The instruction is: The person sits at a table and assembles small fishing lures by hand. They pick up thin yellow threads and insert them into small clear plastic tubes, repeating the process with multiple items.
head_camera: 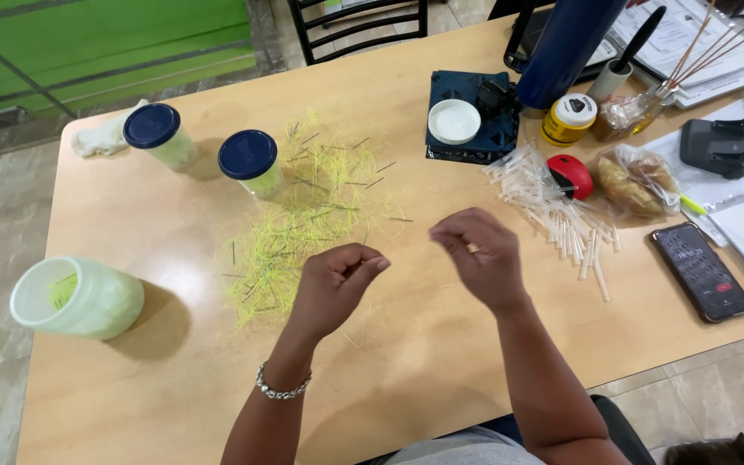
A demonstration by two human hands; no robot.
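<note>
My left hand (336,280) hovers over the wooden table (441,362), its thumb and fingers pinched together on what looks like a fine yellow-green strand. My right hand (478,254) is raised beside it, fingers curled and pinched; whether it holds the same strand I cannot tell. A loose heap of yellow-green fibres with thin dark pins (303,215) spreads on the table just left of and beyond my left hand. A pile of short white tubes (561,215) lies to the right of my right hand.
Two blue-lidded jars (250,159) (157,133) stand at the back left and an open translucent jar (75,297) lies on its side at left. A phone (703,271), red object (572,175), bagged bread (637,179), yellow pot (568,118), blue bottle (566,47) and white lid (454,120) crowd the right.
</note>
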